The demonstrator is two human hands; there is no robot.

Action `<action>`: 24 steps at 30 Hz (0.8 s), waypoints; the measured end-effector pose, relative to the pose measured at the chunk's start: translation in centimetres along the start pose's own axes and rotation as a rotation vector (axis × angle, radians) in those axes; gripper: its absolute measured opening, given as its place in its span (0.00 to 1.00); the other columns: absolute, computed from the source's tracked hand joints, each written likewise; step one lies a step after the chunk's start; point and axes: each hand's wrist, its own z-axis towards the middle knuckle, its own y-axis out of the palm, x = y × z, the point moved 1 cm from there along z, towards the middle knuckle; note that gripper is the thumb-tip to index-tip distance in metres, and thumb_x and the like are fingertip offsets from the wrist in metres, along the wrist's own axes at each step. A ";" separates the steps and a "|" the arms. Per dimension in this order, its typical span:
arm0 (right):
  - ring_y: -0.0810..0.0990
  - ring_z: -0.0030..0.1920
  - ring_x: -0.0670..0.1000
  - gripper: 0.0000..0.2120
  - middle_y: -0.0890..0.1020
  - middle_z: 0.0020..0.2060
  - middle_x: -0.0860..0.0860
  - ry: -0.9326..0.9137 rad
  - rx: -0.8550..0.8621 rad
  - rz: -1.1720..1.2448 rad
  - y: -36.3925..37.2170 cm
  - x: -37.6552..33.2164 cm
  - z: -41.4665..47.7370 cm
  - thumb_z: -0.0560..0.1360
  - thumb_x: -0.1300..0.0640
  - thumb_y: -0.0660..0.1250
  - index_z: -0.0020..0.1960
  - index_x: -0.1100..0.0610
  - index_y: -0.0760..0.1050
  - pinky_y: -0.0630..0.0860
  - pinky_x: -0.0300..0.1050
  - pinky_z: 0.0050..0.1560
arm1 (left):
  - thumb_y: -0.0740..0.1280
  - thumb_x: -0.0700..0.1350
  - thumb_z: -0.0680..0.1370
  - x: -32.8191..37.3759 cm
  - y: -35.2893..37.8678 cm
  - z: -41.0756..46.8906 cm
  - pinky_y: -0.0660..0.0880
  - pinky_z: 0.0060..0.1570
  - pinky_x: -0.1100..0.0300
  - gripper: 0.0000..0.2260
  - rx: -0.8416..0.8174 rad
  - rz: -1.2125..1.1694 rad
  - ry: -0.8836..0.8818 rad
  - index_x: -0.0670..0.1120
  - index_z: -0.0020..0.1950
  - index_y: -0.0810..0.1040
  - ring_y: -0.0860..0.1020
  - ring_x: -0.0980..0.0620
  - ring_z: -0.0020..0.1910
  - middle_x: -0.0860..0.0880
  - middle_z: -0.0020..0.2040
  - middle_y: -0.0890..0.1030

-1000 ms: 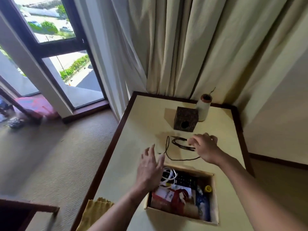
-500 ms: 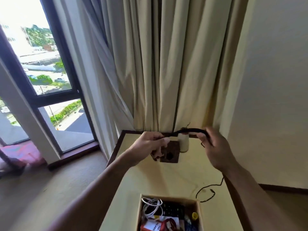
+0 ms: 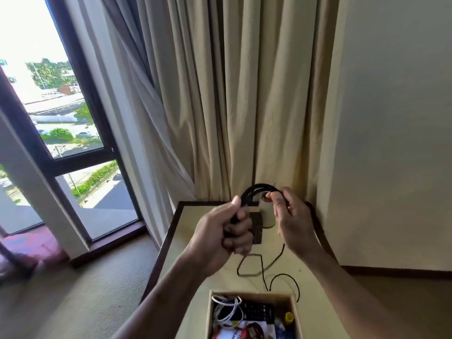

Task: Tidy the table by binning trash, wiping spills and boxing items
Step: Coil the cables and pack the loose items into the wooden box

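At centre frame, a person's left hand (image 3: 220, 231) is fisted around a bundled black cable (image 3: 256, 189), while the right hand (image 3: 291, 223) pinches the arching loop's other end. The cable's loose tail trails down onto the cream table (image 3: 190, 231), just above an open wooden box (image 3: 297, 314) at the bottom edge.

The box (image 3: 252, 314) is cut off by the bottom edge, and the dangling cable (image 3: 269, 264) looks motion-blurred.
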 end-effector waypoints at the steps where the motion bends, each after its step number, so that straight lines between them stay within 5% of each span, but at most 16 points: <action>1: 0.68 0.27 0.42 0.10 0.73 0.29 0.44 0.064 -0.007 0.059 0.8 0.2 -0.5 0.85 0.53 0.59 0.52 0.52 0.78 0.65 0.36 0.26 | 0.54 0.49 0.86 0.4 0.5 0.7 0.56 0.29 0.57 0.16 0.044 -0.108 0.052 0.48 0.39 0.69 0.54 0.53 0.26 0.52 0.28 0.57; 4: 0.66 0.28 0.44 0.09 0.72 0.34 0.51 0.252 -0.117 0.222 3.0 0.4 -1.8 0.85 0.53 0.59 0.56 0.52 0.78 0.62 0.37 0.24 | 0.53 0.44 0.82 2.1 1.6 3.2 0.59 0.28 0.58 0.12 0.119 -0.267 0.209 0.47 0.39 0.69 0.56 0.54 0.24 0.53 0.28 0.59; 7: 0.68 0.30 0.44 0.10 0.74 0.36 0.50 0.323 -0.219 0.215 4.1 0.2 -2.9 0.85 0.49 0.59 0.60 0.44 0.78 0.65 0.39 0.28 | 0.54 0.44 0.85 3.1 1.3 4.9 0.68 0.37 0.55 0.11 0.084 -0.183 0.292 0.44 0.47 0.72 0.67 0.51 0.32 0.49 0.34 0.67; 10: 0.73 0.31 0.40 0.10 0.77 0.31 0.42 0.172 -0.275 -0.055 3.6 -0.3 -3.6 0.84 0.46 0.59 0.58 0.42 0.78 0.68 0.37 0.35 | 0.54 0.43 0.88 3.2 0.9 5.2 0.75 0.45 0.52 0.10 0.070 0.289 0.356 0.44 0.52 0.72 0.75 0.44 0.40 0.45 0.41 0.75; 13: 0.80 0.40 0.36 0.11 0.81 0.39 0.35 0.005 -0.256 -0.322 2.5 -1.1 -3.7 0.84 0.47 0.59 0.63 0.43 0.77 0.75 0.37 0.43 | 0.55 0.41 0.88 3.1 0.9 5.0 0.77 0.43 0.56 0.13 0.092 0.996 0.360 0.54 0.47 0.70 0.78 0.51 0.39 0.47 0.42 0.80; 16: 0.78 0.34 0.34 0.08 0.77 0.32 0.36 -0.195 -0.238 -0.488 1.3 -2.5 -3.4 0.82 0.50 0.65 0.60 0.46 0.79 0.71 0.31 0.33 | 0.57 0.42 0.87 3.1 1.0 4.3 0.75 0.35 0.64 0.13 -0.021 1.371 0.254 0.58 0.47 0.66 0.78 0.61 0.36 0.53 0.39 0.77; 20: 0.76 0.33 0.31 0.12 0.82 0.39 0.36 -0.349 -0.282 -0.550 -0.8 -3.8 -2.2 0.77 0.47 0.71 0.60 0.47 0.82 0.67 0.27 0.35 | 0.58 0.44 0.87 3.1 0.5 3.9 0.76 0.32 0.55 0.12 -0.040 1.394 0.142 0.57 0.46 0.69 0.76 0.55 0.33 0.50 0.41 0.77; 24: 0.77 0.32 0.38 0.06 0.77 0.28 0.36 -0.357 -0.296 -0.461 -2.7 -4.5 -1.3 0.73 0.43 0.74 0.45 0.45 0.82 0.67 0.28 0.30 | 0.57 0.43 0.87 2.4 -1.2 3.1 0.71 0.32 0.50 0.12 -0.025 1.140 0.027 0.40 0.47 0.72 0.72 0.53 0.29 0.48 0.35 0.75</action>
